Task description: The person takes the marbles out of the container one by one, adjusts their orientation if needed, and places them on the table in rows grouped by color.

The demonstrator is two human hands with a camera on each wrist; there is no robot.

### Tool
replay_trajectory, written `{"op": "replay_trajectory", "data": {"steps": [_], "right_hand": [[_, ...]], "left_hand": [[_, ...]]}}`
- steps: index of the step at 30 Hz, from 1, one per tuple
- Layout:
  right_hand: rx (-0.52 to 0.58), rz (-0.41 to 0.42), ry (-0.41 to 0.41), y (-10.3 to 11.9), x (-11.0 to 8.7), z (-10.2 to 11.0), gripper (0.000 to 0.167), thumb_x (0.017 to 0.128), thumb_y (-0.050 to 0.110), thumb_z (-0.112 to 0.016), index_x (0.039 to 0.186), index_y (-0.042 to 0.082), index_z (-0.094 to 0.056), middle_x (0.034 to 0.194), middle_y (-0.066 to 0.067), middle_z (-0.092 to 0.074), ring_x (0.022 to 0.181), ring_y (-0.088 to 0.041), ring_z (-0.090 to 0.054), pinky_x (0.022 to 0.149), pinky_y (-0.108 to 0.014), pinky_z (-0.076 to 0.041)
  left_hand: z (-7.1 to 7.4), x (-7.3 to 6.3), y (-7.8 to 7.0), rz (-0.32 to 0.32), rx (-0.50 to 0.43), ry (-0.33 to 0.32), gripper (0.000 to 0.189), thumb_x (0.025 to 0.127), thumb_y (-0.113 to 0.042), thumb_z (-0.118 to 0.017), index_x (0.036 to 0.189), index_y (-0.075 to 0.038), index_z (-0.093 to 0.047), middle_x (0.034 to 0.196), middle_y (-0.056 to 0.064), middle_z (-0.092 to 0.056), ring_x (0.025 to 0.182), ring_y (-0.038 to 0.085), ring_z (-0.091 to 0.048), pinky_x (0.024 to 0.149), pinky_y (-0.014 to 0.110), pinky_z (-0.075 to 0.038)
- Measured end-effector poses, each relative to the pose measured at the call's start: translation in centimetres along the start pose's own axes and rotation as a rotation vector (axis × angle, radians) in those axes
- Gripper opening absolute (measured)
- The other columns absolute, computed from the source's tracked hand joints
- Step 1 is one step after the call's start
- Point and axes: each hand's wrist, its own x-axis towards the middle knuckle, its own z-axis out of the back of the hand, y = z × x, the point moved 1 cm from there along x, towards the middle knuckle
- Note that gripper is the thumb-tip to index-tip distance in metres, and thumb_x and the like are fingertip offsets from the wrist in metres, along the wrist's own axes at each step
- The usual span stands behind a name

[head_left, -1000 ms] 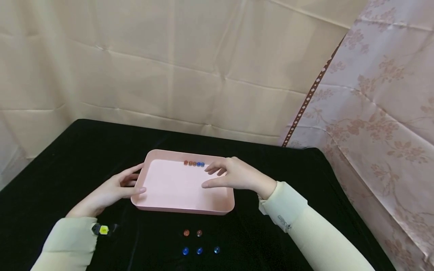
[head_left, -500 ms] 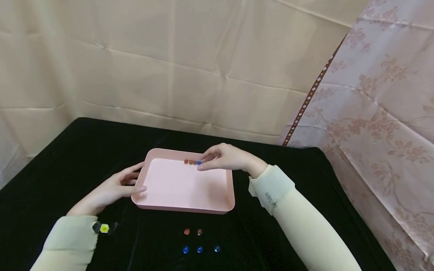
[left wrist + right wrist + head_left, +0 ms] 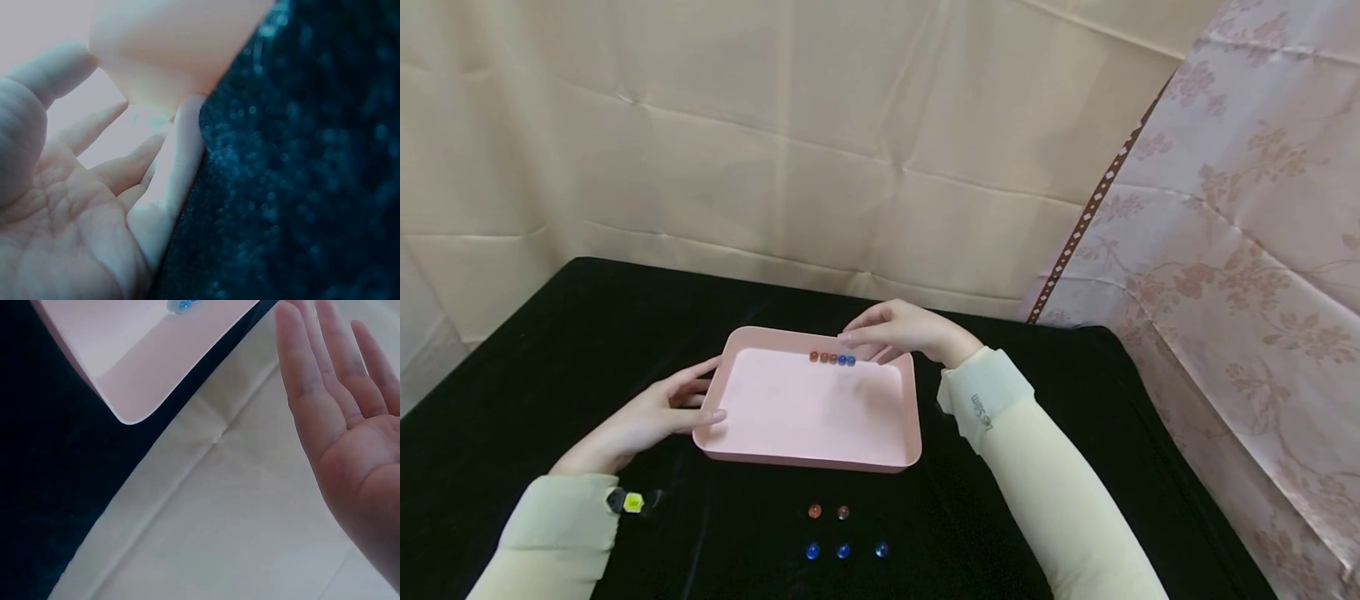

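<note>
A shallow pink tray (image 3: 797, 408) lies on the black cloth. My left hand (image 3: 640, 421) grips its left side, thumb over the rim and fingers outside; up close, the left wrist view has thumb and fingers at the tray's wall (image 3: 162, 56). Along the far inner wall runs a tight row of glass marbles: orange-red ones (image 3: 824, 357) on the left, then two blue marbles (image 3: 847, 361). Over the far right rim hovers my right hand (image 3: 910, 329), just beyond the row. Its fingers (image 3: 300, 369) extend fairly straight in the right wrist view, holding nothing.
On the cloth in front of the tray are two orange-brown marbles (image 3: 815, 512), with three blue marbles (image 3: 844, 551) nearer me. Behind the table (image 3: 625, 308) hangs a cream curtain (image 3: 737, 142); a floral curtain (image 3: 1247, 233) hangs on the right.
My right hand has moved from over the tray's right part to the far rim, dipping to the row's right end on the way. The left hand keeps its grip on the tray.
</note>
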Motion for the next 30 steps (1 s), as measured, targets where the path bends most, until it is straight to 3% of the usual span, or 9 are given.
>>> {"op": "replay_trajectory", "data": {"steps": [11,24,30], "right_hand": [[0.191,-0.018,-0.025,-1.0,2.1,-0.2,0.042,0.094,0.034,-0.068,0.128,0.009,-0.065,0.122,-0.010,-0.069,0.111,-0.035,-0.066,0.092,-0.036,-0.057],[0.346,-0.008,-0.112,-2.5,4.7,-2.4,0.043,0.092,0.030,-0.070,0.124,0.002,-0.064,0.122,-0.019,-0.068,0.111,-0.037,-0.066,0.090,-0.041,-0.057],[0.313,-0.016,-0.226,-3.4,5.5,-3.3,0.038,0.091,0.029,-0.071,0.118,0.002,-0.068,0.111,-0.016,-0.073,0.092,-0.031,-0.071,0.081,-0.037,-0.060]], "left_hand": [[0.0,0.0,0.1,0.009,-0.002,-0.004,0.088,0.092,-0.040,-0.068,0.160,-0.023,-0.015,0.148,0.023,-0.043,0.127,0.035,-0.048,0.102,0.060,-0.045],[0.1,0.1,0.2,0.018,-0.018,-0.002,0.087,0.092,-0.039,-0.069,0.160,-0.022,-0.017,0.148,0.024,-0.042,0.127,0.035,-0.047,0.101,0.060,-0.044],[0.0,0.0,0.0,0.030,-0.021,-0.008,0.089,0.091,-0.039,-0.070,0.160,-0.022,-0.017,0.148,0.023,-0.044,0.127,0.035,-0.048,0.102,0.060,-0.045]]}}
